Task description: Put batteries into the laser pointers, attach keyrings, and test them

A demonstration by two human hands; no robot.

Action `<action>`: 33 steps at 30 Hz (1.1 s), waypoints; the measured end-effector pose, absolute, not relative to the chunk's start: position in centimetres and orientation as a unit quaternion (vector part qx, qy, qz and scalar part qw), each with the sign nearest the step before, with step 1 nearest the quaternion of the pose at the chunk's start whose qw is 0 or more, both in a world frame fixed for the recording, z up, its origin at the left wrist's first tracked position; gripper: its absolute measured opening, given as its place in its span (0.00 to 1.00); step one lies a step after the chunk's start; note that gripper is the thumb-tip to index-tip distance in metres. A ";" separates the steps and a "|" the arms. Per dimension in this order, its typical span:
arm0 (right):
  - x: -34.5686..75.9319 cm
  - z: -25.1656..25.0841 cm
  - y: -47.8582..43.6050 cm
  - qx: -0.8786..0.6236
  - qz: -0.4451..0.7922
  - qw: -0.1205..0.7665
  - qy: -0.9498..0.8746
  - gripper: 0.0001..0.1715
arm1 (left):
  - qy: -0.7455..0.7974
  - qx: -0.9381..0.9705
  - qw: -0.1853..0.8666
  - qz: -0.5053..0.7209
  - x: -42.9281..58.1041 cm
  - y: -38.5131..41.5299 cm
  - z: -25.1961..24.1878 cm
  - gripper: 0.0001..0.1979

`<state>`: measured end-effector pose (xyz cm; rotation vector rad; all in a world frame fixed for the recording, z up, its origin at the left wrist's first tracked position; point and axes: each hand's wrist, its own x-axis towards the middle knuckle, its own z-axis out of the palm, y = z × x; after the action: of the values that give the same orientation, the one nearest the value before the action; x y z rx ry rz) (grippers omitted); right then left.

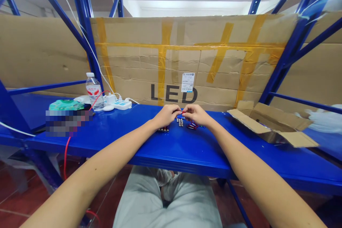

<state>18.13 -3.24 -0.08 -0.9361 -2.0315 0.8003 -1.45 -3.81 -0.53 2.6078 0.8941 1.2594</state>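
Both bare hands meet above a glossy blue tabletop, seen from the wearer's seat at six o'clock. The right hand pinches a tiny bright-red piece between thumb and fingertips; the piece sits in the narrow gap between the two hands. The left hand has its fingertips drawn together right beside it, though at this size I cannot tell whether they grip it too.

Just below the hands, at six o'clock, small silvery metal pieces lie in neat rows. At five o'clock, near the right hand, rests a shiny red-and-blue bundle; at seven, near the left, a row of slim dark cylinders with metallic ends. Well apart, an open brown cardboard box stands toward three o'clock, and a clear plastic water bottle upright toward ten.
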 end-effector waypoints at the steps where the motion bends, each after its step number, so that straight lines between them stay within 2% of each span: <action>1: 18.2 -0.1 -3.3 -0.369 0.312 0.368 -0.795 0.13 | 0.294 0.860 0.055 0.413 -1.4 -3.8 -0.6 0.05; 11: 18.3 0.1 -3.4 -0.378 0.283 0.341 -0.813 0.10 | 0.306 0.863 0.065 0.396 -1.2 -3.8 -0.9 0.06; 20: 18.5 0.6 -3.6 -0.381 0.298 0.323 -0.813 0.13 | 0.311 0.858 0.085 0.401 -1.0 -3.9 -1.0 0.06; 28: 18.6 1.0 -3.3 -0.304 0.465 0.485 -0.675 0.26 | 0.342 0.786 0.234 0.459 -0.8 -3.6 -0.9 0.08; 33: 17.9 0.6 -2.8 -0.308 0.473 0.498 -0.659 0.25 | 0.334 0.820 0.210 0.415 -1.1 -3.0 -1.0 0.10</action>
<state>17.93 -2.84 0.63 -0.7465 -1.5946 1.1447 -1.12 -3.04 -1.01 2.2798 0.9285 1.1534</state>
